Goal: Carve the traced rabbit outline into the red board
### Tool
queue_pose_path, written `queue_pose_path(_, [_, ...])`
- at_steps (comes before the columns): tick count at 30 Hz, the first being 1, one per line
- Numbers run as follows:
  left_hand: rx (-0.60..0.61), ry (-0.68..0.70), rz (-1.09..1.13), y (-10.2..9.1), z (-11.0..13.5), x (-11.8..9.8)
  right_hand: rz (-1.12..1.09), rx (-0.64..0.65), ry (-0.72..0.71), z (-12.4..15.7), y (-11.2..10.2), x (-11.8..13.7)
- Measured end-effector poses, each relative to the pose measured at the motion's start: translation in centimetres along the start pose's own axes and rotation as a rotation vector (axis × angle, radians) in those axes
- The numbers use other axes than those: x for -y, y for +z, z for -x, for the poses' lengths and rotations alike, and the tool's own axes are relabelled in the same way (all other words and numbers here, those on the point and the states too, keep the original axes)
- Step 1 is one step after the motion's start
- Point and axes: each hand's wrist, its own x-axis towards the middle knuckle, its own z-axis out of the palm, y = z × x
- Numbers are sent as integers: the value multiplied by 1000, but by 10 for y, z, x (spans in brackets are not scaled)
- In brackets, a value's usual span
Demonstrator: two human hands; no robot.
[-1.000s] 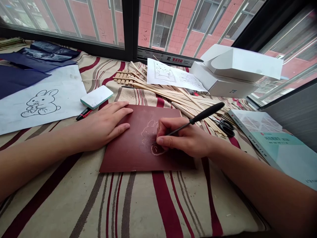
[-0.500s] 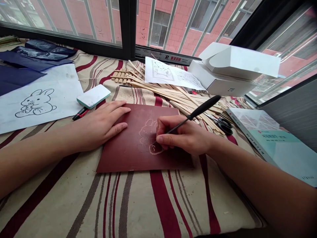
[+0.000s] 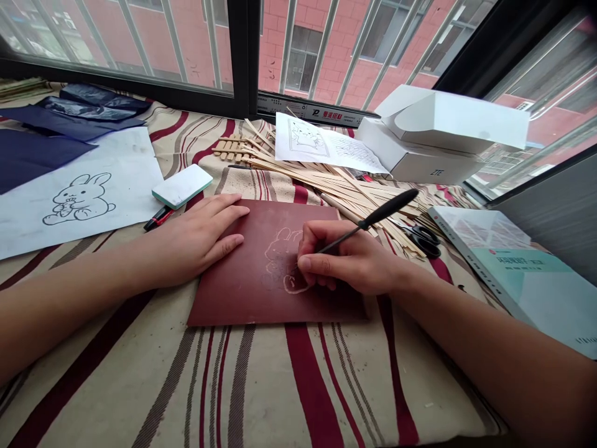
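Red board (image 3: 224, 292) lies flat on the striped cloth (image 3: 280, 386), its pale rabbit outline (image 3: 280, 252) showing. The right hand (image 3: 347, 258) has shifted slightly up the outline, fingers closed on a black-handled pick (image 3: 389, 208); the open left hand (image 3: 198, 239) rests flat, holding nothing, pinning the board.

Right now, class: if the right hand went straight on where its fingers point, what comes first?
Probably the pale scratched rabbit on the dark red board, just past the fingertips of the right hand; the left hand lies further along, though depth is unclear.
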Motion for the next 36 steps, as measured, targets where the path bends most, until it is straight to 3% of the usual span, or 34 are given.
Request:
queue_pose_path(7, [1, 12, 6, -1, -1, -2, 25, -71, -6, -2, 12, -3])
queue_pose_path(20, [10, 9, 1, -3, -2, -4, 97, 9, -45, -2, 5, 1])
queue_pose_path(29, [95, -32, 1, -12, -3, -12, 124, 35, -49, -4, 0, 3])
queue_pose_path(36, [8, 10, 5, -2, -2, -2, 171, 45, -77, -2, -2, 4])
